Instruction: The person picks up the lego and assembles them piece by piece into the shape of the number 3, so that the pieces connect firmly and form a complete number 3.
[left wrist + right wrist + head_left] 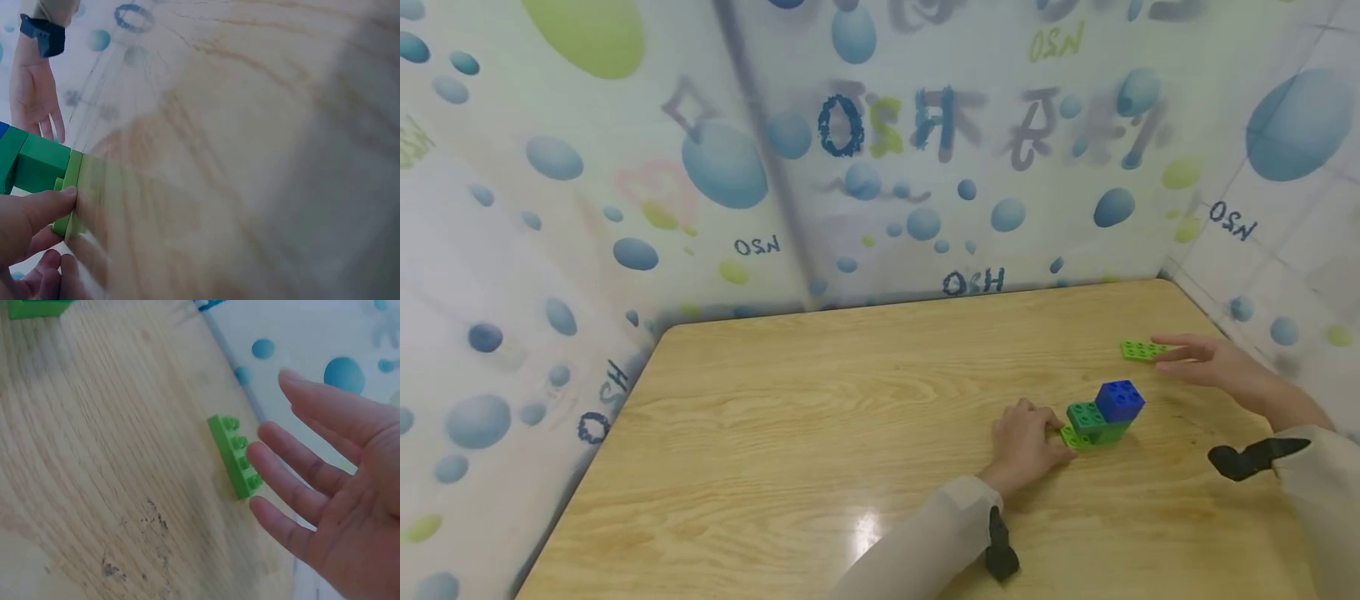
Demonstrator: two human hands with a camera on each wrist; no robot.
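Observation:
A small stack of toy building bricks stands on the table at right of the head view. It has a blue brick (1120,402) and a dark green brick (1086,417) above a light green base plate (1072,438). My left hand (1024,443) pinches the base plate's near-left edge between thumb and fingers, plainly seen in the left wrist view. Further back, a loose light green studded plate (232,459) lies flat on the table. My right hand (1217,368) is over its right end with fingers spread and extended, holding nothing.
The wooden table (820,417) stretches far to the left of the bricks. Behind it rises a wall covering (865,208) with blue and green dots, and another section closes in at the right edge, near my right hand.

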